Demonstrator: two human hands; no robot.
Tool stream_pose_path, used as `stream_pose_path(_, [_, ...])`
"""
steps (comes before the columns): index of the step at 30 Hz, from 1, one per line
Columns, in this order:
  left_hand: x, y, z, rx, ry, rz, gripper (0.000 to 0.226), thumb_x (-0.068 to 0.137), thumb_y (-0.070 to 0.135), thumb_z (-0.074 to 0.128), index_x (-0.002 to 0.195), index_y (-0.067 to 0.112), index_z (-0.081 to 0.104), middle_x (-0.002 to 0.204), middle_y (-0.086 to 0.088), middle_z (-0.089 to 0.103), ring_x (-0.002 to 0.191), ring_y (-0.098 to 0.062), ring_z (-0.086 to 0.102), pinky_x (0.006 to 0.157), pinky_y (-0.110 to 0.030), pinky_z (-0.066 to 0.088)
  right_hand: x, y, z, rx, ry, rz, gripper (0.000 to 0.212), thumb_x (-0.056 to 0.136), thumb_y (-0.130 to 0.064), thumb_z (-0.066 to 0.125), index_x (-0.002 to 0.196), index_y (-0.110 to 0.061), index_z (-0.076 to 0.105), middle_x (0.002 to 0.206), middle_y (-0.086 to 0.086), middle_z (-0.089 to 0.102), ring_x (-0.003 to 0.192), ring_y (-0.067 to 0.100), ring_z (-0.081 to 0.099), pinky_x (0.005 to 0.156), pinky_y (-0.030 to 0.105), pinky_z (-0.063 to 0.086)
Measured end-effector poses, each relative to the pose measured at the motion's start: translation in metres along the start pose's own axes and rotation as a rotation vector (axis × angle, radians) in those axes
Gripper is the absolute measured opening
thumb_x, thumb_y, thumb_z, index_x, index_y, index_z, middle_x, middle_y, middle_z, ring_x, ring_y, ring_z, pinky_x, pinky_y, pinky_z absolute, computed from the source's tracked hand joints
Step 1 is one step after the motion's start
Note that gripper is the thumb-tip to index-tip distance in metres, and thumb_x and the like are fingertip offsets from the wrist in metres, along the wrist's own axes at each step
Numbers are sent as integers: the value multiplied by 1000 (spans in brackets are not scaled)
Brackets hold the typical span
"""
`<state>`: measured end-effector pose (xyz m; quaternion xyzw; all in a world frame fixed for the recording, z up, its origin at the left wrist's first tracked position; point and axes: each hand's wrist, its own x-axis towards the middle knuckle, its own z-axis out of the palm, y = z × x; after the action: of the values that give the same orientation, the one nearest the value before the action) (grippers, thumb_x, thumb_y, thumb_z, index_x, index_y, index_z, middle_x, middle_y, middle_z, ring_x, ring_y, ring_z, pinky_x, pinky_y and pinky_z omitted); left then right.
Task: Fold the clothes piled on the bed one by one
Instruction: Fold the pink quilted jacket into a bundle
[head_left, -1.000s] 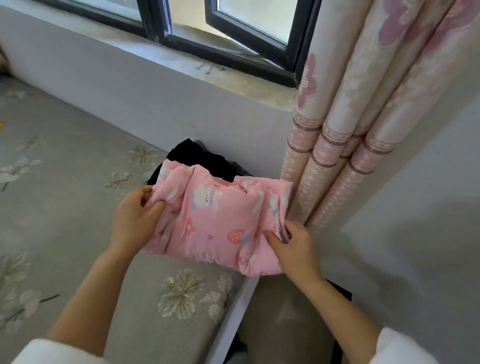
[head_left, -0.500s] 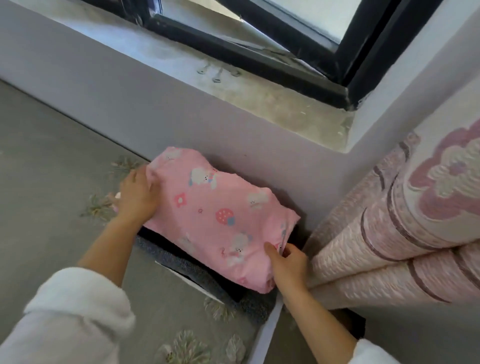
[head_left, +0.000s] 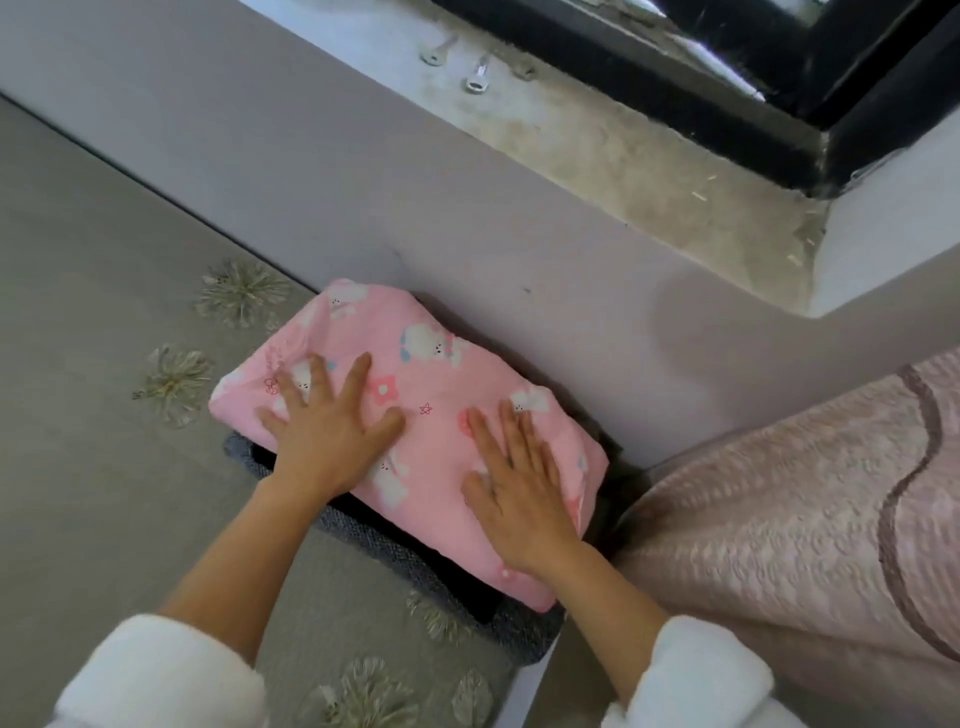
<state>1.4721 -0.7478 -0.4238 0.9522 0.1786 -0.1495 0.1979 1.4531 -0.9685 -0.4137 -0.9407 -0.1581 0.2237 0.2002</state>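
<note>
Head view: fingers (head_left: 357, 376) straight, spread flat, holding nothing. Left hand (head_left: 327, 431) and right hand (head_left: 519, 488) press down on folded pink garment (head_left: 431, 374). Garment lies on top of dark folded pile (head_left: 363, 535) at bed (head_left: 93, 441) corner, curtain (head_left: 779, 545) at 3 o'clock. To do well: push softly, smooth from middle out, keep edges even with pile so nothing slides.
</note>
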Motion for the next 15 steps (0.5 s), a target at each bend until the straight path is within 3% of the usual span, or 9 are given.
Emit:
stream_pose_path(8, [4, -28, 50, -22, -9, -94, 88, 72, 74, 22, 149, 41, -5, 159, -9, -14, 143, -43, -15, 106, -70, 2, 18, 3, 36, -63, -100, 10, 63, 99, -45, 25, 146, -46, -18, 155, -6, -31, 142, 14, -30, 117, 42, -15])
stream_pose_path(15, [-9, -22, 37, -35, -39, -129, 75, 88, 69, 27, 150, 41, -4, 160, -4, -16, 145, -31, -19, 110, -64, 1, 12, -3, 8, -114, -199, -8, 62, 100, -46, 22, 148, -42, -16, 157, -2, -28, 145, 19, -25, 118, 44, -10])
